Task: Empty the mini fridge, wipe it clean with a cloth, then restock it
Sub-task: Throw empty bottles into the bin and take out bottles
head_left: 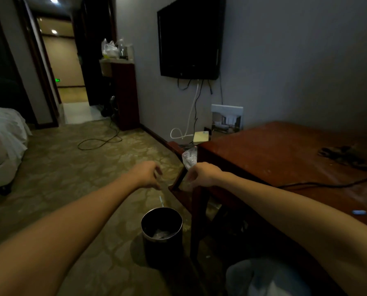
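Clear crinkled plastic film pokes up from the right hand, whose fingers look curled tight on it. The left hand, just beside it, is curled too, but blur hides whether it pinches anything. Below both hands stands the round black metal waste bin. No mini fridge shows from here. Let go carelessly, the light film could drift past the bin onto the patterned carpet. The black cable on the brown wooden counter, right of that hand, might snag the forearm.
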The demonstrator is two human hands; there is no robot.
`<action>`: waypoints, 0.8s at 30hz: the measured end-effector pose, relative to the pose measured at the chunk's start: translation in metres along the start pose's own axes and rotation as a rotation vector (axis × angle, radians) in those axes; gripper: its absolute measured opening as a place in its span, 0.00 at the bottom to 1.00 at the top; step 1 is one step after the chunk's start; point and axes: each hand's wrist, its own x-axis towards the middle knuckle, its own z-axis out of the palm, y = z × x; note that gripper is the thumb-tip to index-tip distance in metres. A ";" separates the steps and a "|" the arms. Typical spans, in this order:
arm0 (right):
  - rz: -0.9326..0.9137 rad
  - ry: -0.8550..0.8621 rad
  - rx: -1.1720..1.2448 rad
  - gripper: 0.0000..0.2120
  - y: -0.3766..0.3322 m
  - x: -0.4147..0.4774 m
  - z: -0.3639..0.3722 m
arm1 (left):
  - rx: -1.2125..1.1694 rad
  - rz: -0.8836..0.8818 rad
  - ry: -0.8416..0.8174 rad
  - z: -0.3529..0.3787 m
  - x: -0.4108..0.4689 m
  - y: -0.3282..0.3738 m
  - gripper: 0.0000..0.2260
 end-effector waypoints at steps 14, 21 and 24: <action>0.182 0.329 0.023 0.05 0.067 -0.150 -0.103 | 0.025 0.368 0.158 -0.048 -0.011 0.174 0.23; 0.389 0.485 0.086 0.06 0.137 -0.244 -0.125 | -0.077 0.607 0.173 -0.020 -0.009 0.289 0.24; 0.456 0.588 0.126 0.07 0.162 -0.279 -0.122 | -0.096 0.701 0.161 -0.005 -0.008 0.331 0.23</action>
